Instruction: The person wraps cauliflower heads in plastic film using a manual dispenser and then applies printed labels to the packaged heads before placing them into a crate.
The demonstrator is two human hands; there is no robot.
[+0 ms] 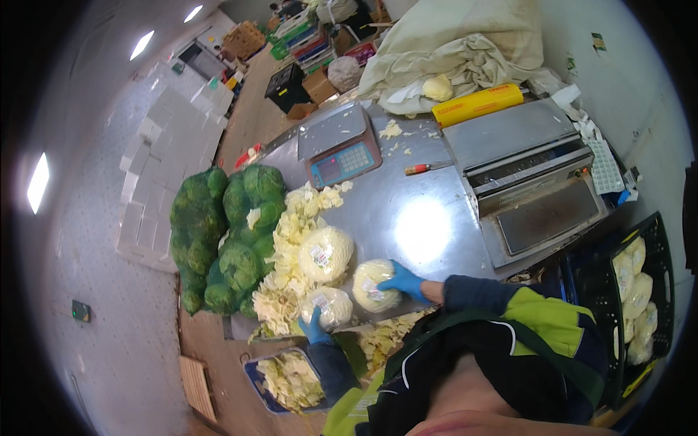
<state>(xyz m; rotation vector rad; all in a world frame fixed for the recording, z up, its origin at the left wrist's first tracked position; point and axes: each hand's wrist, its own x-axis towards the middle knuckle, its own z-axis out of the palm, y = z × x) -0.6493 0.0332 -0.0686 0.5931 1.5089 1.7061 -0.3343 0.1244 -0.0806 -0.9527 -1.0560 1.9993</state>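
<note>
Both my hands wear blue gloves. My left hand point(314, 327) grips the near side of a wrapped, labelled cabbage point(330, 307) in foam netting at the table's front edge. My right hand point(406, 282) is shut on the right side of another netted cabbage point(376, 285), which also bears a label. Behind them, a larger netted cabbage point(325, 254) rests against a pile of loose pale leaves point(289, 234). Green net sacks of cabbages point(245, 245) lie farther left.
A digital scale point(341, 144) stands at the back of the metal table point(376, 218). A knife point(428, 168) lies near the film wrapping machine point(534, 180) and yellow film roll point(478, 105). Black crate point(619, 327) holds wrapped cabbages at right; blue crate point(262, 384) of leaves sits below left.
</note>
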